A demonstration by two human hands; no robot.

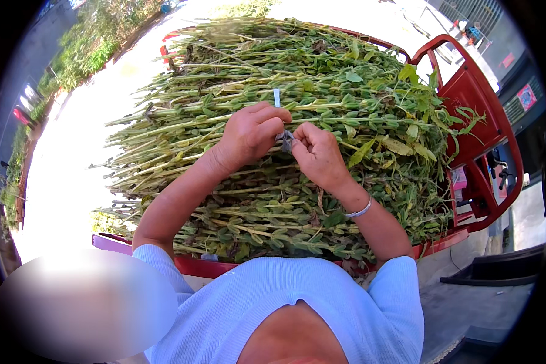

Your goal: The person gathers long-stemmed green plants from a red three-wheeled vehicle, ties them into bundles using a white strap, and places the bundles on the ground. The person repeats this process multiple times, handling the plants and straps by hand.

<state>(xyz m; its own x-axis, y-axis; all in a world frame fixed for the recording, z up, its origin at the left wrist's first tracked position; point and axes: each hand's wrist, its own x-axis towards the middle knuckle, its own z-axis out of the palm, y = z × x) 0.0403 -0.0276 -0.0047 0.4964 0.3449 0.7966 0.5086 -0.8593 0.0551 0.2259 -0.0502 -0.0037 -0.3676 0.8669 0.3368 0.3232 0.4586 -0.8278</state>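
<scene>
My left hand (pixel 256 132) and my right hand (pixel 319 155) meet over the middle of a large heap of cut green stalks with pods (pixel 236 115), which look like sesame. Both hands are closed, fingertips pinching a narrow grey-blue strap (pixel 285 142) bunched between them. One flat end of the strap (pixel 277 97) stretches away over the stalks beyond my left hand. How the strap is looped or knotted is hidden by my fingers. A thin silver bangle (pixel 360 208) sits on my right wrist.
The stalks fill a red cargo bed (pixel 206 267), whose near edge runs just in front of my body. At right rises a red metal frame (pixel 508 130) with handlebars behind it. Plants (pixel 94 45) grow at far left. A blurred pale patch covers the lower left.
</scene>
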